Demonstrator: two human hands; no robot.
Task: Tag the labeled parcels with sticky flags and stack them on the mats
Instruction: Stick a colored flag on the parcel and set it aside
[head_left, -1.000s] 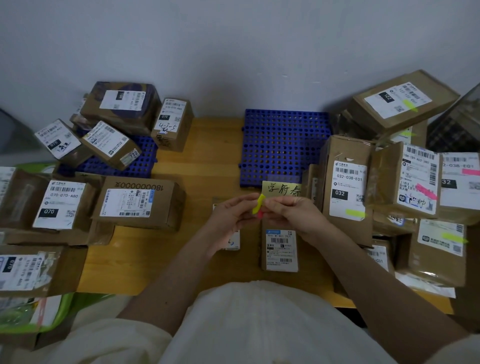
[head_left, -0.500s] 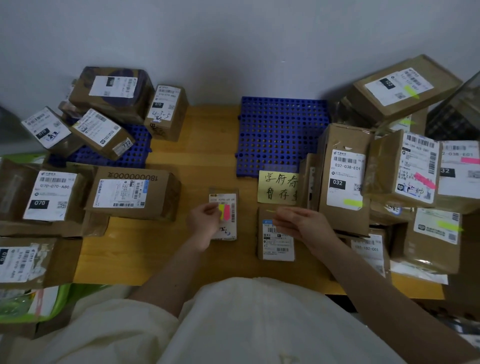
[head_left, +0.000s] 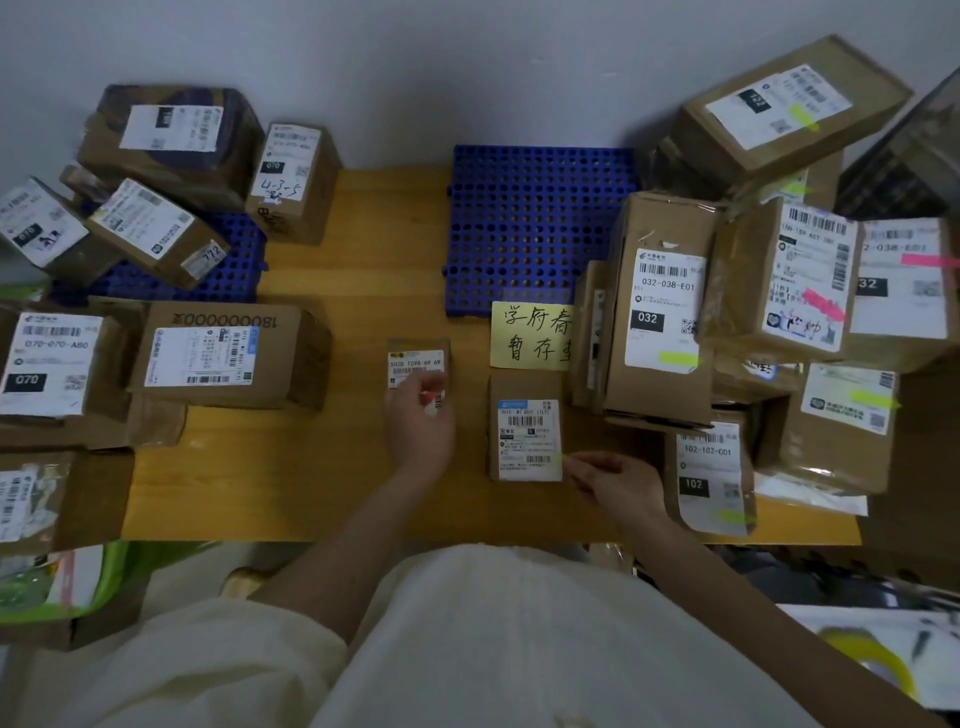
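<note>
At centre frame, two small parcels lie flat on the tabletop with labels up, so each label is open to tagging. The left hand rests on the left parcel, fingers curled round what appears to be a flag pad showing pink and red; motion blur prevents a firmer reading. The right hand pinches a yellow-green flag at the lower right corner of the right parcel, where its tip would overhang the label. Flagged parcels are piled at right frame. The centre mat is bare; the left mat carries parcels without visible flags.
</note>
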